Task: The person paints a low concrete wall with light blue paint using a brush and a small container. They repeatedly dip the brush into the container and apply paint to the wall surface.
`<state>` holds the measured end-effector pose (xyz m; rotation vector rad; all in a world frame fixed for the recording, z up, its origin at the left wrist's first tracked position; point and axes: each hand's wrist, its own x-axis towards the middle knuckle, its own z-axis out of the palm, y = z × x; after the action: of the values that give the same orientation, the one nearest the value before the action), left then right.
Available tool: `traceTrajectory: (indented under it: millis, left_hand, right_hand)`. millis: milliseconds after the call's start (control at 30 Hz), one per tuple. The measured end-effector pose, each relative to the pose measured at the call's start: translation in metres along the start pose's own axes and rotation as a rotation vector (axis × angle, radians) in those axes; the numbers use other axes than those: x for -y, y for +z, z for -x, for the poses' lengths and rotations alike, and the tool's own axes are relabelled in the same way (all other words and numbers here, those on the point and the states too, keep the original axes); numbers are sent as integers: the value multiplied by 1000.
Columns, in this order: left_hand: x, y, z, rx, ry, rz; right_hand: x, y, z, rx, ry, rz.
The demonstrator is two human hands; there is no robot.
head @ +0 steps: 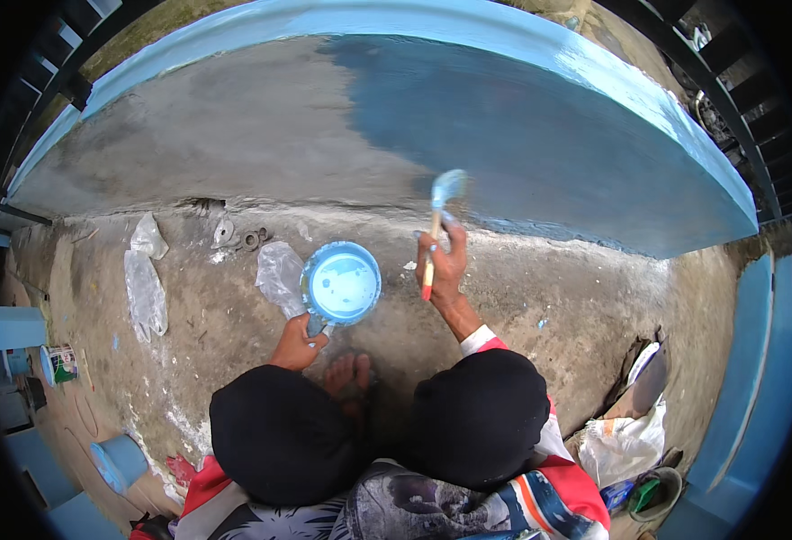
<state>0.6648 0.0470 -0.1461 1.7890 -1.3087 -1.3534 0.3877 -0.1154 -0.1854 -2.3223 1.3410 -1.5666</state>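
Note:
My left hand grips the handle of a round dipper that holds light blue paint, low over the ground. My right hand is closed around the wooden handle of a paintbrush, whose bristles are coated in light blue and point up towards the wall. In front of me runs a low wall. Its right part is covered in darker blue, its left part is bare grey, and its top ledge is light blue. The brush is near the wall's lower edge; contact cannot be told. Paint marks my right fingers.
Plastic bags and metal rings lie on the concrete floor at left. A blue bucket and a paint tub stand farther left. At right are a white sack and a container. Dark railings flank the wall.

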Motion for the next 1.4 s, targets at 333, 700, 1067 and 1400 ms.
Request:
traceTrajectory:
  millis: [333,700,1067,1400]
  left_hand:
    - [16,3,-2,-4,-2,48]
    - [-19,3,-23,-30,66,-39]
    - [-33,2,-20,-3,93,-28]
    - [-38,0,-22,36,22,-4]
  right_hand:
    - [-31,-62,8,-292,178,3]
    - [50,-47,-35,49,10,-264]
    - [102,-17,-111,536,393,-283]
    - [134,-67,-155,515,261,-350]
